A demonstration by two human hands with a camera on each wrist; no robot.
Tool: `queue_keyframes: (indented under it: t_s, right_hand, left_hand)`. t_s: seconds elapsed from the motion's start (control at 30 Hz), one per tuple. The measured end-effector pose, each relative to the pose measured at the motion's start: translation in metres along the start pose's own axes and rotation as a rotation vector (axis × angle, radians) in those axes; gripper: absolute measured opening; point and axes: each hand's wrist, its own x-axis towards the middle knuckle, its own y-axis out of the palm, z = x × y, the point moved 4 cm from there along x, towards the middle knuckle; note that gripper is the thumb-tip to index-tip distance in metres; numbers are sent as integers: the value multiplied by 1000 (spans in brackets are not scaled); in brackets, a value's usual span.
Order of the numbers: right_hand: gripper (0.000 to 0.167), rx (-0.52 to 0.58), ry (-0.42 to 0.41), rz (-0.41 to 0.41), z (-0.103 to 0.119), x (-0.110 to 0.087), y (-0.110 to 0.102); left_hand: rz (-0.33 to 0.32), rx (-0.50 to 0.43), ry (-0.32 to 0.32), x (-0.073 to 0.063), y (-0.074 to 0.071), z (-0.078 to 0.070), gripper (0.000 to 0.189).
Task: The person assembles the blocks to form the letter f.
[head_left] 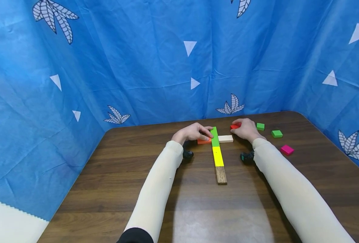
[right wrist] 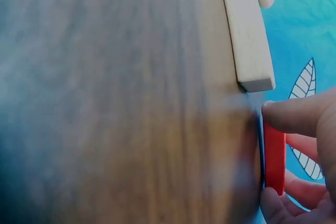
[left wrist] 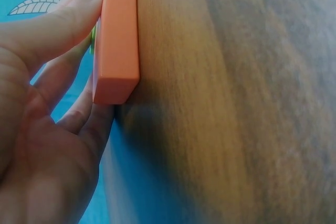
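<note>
Block layout on the bench [head_left: 121,189], part done by the look of it. Column runs far to near: green bar [head_left: 215,139], yellow bar [head_left: 218,156], brown bar [head_left: 220,175], ends meeting. Cross arms at the green bar: orange block [head_left: 204,141] on its left, pale block [head_left: 226,138] on its right; whether the green bar lies over or between them, can't tell.

Left hand [head_left: 192,132]: fingers spread and relaxed, reaching to the green bar, thumb over the orange block; looks like steadying, no clear grip.

Right hand [head_left: 245,129]: pinching the red block [head_left: 235,127] between thumb and fingers. Red block sits just past the pale block's right end, slightly farther, with a small gap in the right wrist view. Lifted or resting, can't tell.

Judged done: column plus both arms. Judged left: red block, not yet joined to the rest. Also loose at right: far green piece [head_left: 260,126], second green piece [head_left: 277,134], pink piece [head_left: 287,150], all apart from the layout; probably unplaced, their use unclear.
</note>
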Motion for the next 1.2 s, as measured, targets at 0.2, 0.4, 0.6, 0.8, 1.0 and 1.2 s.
queue_keyframes:
  t_s: [0.2, 0.4, 0.6, 0.8, 1.0, 1.2]
  right_hand:
    - [57, 33, 24, 5, 5, 1, -1]
    - [62, 81, 45, 24, 13, 7, 2]
    - [63, 101, 32, 27, 23, 14, 5]
    - [61, 101, -1, 36, 34, 23, 11]
    - [58, 108, -29, 54, 46, 29, 17]
    - [56, 100, -40, 70, 50, 30, 22]
  left_hand:
    - [3, 1, 9, 0, 0, 0, 27]
    - [0, 8, 4, 0, 0, 1, 27]
    - [2, 5, 14, 0, -1, 2, 28]
    - [2, 10, 13, -1, -1, 2, 27]
    - [-4, 3, 11, -1, -2, 4, 27]
    - [-5, 3, 15, 1, 0, 3, 27]
